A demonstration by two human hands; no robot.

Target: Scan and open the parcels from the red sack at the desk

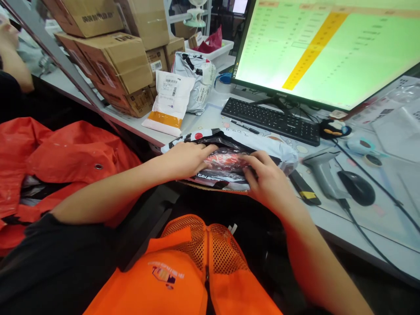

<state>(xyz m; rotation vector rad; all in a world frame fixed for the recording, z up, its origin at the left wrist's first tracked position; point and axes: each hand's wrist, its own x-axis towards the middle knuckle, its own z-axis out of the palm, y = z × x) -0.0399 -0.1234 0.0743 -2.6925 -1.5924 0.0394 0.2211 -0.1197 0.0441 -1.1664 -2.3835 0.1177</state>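
Note:
A grey plastic mailer (278, 151) lies at the desk's near edge with its mouth toward me. A clear bag holding a red, black and white item (225, 168) sticks out of that mouth. My left hand (185, 158) rests on the bag's left part, fingers curled onto the plastic. My right hand (267, 181) grips the bag's right end with bent fingers.
A keyboard (271, 120), a pen (244, 127) and a lit monitor (328, 48) stand behind the mailer. To the right are a handheld scanner (321, 168), a mouse (357, 187) and cables. Parcels (170, 103) and cardboard boxes (114, 65) crowd the back left. Orange sacks (65, 153) lie at left.

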